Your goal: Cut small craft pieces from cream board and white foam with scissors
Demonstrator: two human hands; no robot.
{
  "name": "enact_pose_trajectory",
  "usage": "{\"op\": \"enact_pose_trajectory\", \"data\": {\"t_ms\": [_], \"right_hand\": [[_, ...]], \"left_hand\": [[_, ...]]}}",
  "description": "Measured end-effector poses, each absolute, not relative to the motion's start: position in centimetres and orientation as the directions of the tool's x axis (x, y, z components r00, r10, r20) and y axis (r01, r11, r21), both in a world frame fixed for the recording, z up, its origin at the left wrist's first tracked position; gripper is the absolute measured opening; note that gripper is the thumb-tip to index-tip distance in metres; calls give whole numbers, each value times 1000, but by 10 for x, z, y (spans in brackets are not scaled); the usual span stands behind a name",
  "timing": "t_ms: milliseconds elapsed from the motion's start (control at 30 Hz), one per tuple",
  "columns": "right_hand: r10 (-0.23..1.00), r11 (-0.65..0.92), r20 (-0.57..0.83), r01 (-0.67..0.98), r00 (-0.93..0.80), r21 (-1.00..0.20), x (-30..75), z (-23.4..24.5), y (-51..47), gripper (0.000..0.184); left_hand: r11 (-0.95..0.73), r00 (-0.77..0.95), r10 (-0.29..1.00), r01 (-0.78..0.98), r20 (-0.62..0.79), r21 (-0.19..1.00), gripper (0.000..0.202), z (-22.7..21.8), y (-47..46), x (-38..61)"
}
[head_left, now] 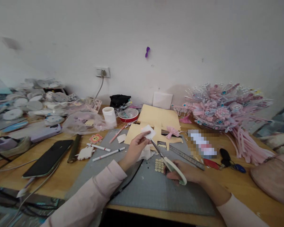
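My left hand [135,148] is raised over the grey cutting mat [153,192] and pinches a small white piece of paper [148,131] between thumb and fingers. My right hand [188,172] grips scissors [167,159] with white-green handles. Their blades point up and left, and the tips reach the lower edge of the white piece. A small sheet of beige cut-outs [159,165] lies on the mat just left of my right hand. White scraps [145,154] lie under my left hand.
A metal ruler [184,154], tan card sheets [159,118], white pens [108,154], a black phone [48,158], a white cup [109,116] and a red bowl [128,115] lie around the mat. A pink bouquet [223,108] fills the right. Cables hang at the left edge.
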State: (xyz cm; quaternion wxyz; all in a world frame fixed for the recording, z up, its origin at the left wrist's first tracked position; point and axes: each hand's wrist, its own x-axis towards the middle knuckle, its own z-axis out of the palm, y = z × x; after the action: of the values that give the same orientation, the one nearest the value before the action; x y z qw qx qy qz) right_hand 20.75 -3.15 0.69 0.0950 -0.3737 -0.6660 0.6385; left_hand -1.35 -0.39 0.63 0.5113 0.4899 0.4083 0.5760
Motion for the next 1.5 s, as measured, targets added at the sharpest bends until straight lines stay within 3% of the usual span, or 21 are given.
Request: {"op": "enact_pose_trajectory", "data": {"t_ms": [467, 833, 1033, 1500], "right_hand": [[615, -80, -320, 346, -721, -935, 206, 7, -32, 46], [704, -227, -213, 70, -677, -971, 203, -6, -42, 59], [732, -297, -311, 126, -606, -947, 198, -5, -40, 53], [748, -227, -358, 291, -558, -929, 196, -3, -40, 49]], "left_hand": [[-151, -13, 988, -193, 152, 969, 46, 7, -4, -13], [-144, -56, 989, -208, 135, 968, 43, 11, -4, -14], [-151, -109, 986, -222, 129, 963, 40, 7, 0, -15], [-169, -90, 984, -163, 156, 972, 36, 12, -4, -14]]}}
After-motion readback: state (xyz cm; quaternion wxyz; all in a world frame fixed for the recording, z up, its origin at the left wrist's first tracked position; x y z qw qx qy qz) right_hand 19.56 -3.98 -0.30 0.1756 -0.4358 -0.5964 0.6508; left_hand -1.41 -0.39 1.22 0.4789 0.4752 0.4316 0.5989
